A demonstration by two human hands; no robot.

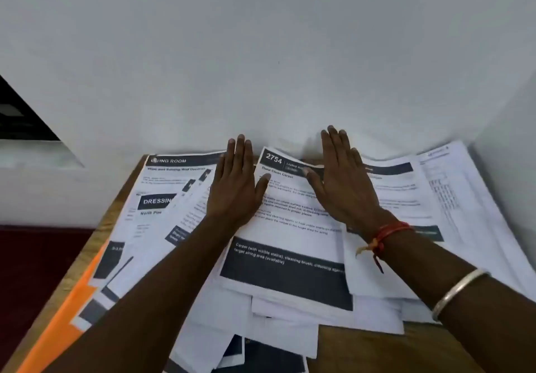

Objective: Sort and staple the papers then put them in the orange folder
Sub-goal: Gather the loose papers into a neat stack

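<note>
Several printed white papers with dark header bands lie scattered and overlapping on a wooden table [362,346]. A sheet headed "2754 Living Room, Deep Clean Carpet" [290,227] lies on top in the middle. My left hand [235,187] rests flat with straight fingers on the left edge of that sheet. My right hand [342,181] lies flat on its upper right part, fingers straight. The orange folder [69,314] shows at the table's left edge, mostly covered by papers. No stapler is in view.
A white wall [275,53] rises right behind the table. A sheet headed "Living Room" [174,169] and one reading "Dressing" [156,207] lie at the left. More sheets [452,187] fan out to the right. A dark red floor [34,268] lies left of the table.
</note>
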